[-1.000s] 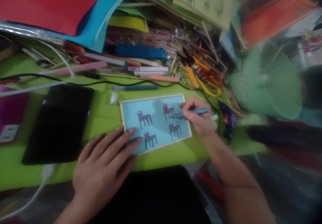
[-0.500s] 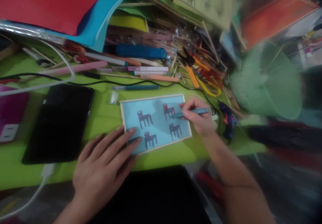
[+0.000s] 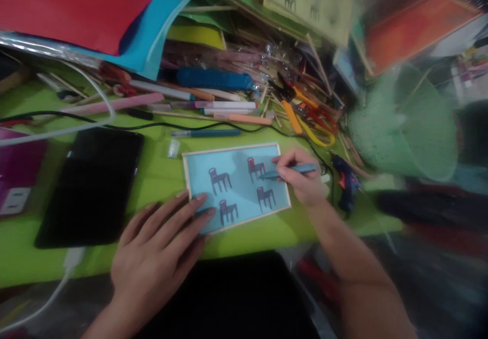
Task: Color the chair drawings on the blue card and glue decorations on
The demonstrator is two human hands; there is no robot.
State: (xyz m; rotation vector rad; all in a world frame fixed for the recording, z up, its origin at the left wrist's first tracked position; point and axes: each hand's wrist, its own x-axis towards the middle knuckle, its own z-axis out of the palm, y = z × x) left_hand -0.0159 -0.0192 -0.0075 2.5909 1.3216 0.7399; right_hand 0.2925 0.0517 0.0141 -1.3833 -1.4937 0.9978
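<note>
A light blue card (image 3: 244, 186) with a pale wooden border lies on the green table (image 3: 160, 176). Several small chairs are drawn on it, one of them red. My left hand (image 3: 160, 247) lies flat with fingers spread, its fingertips pressing the card's near left corner. My right hand (image 3: 301, 176) is closed in a writing grip on a teal marker (image 3: 290, 170). The marker's tip touches the red chair (image 3: 254, 167) at the card's upper right.
A black tablet (image 3: 89, 186) with a white cable lies left of the card. Behind are markers, a teal pen (image 3: 206, 133), sticks, orange-handled scissors and pliers (image 3: 305, 118), and stacked coloured paper (image 3: 76, 8). A glue gun (image 3: 345, 181) and a green mesh basket (image 3: 404, 120) sit to the right.
</note>
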